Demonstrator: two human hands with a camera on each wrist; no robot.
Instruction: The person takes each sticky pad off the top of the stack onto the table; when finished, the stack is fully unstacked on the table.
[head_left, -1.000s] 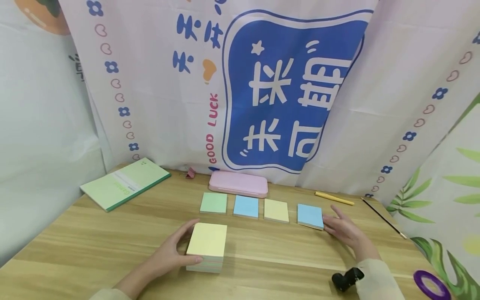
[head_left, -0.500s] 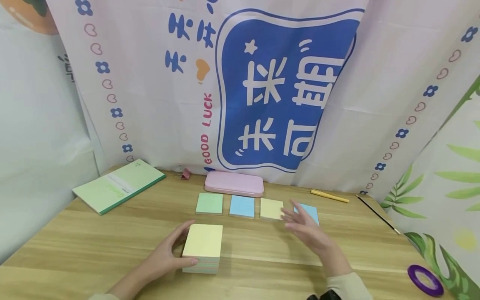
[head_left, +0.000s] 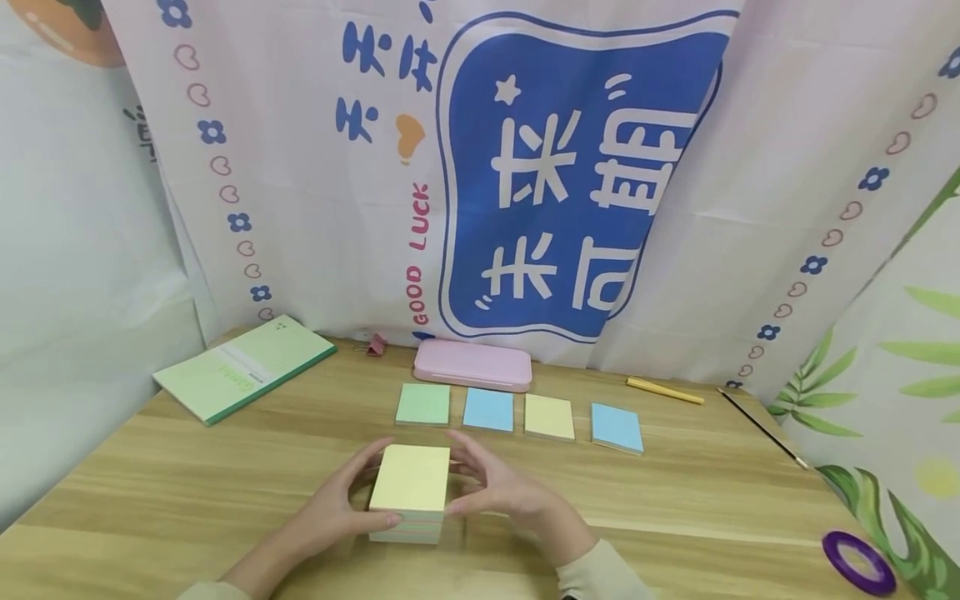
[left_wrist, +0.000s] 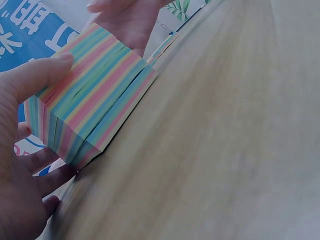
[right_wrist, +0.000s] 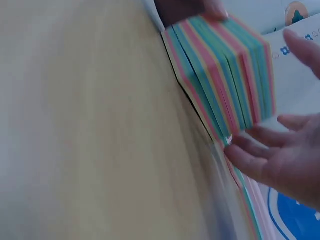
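A thick stack of sticky note pads (head_left: 411,482), yellow on top with layers of pink, green and blue, stands near the front of the table. My left hand (head_left: 335,498) grips its left side, thumb on the near face and fingers toward the back. On the other side, my right hand (head_left: 510,493) is held around the stack with fingers spread. In the right wrist view, the thumb of that hand (right_wrist: 295,155) is clear of the stack and the other fingertips are close to its lower edge. The left wrist view shows the striped sides of the stack (left_wrist: 95,85).
Behind the stack lies a row of thin pads: green (head_left: 423,404), blue (head_left: 488,409), yellow (head_left: 549,417) and another blue pad (head_left: 617,428). Farther back are a pink case (head_left: 472,365), green notebook (head_left: 246,367), binder clip (head_left: 376,344), yellow pen (head_left: 664,390), thin black stick (head_left: 761,427) and purple tape roll (head_left: 858,563).
My right hand has left the rightmost blue pad and swung left and nearer, to the right side of the stack. The left hand has kept its hold.
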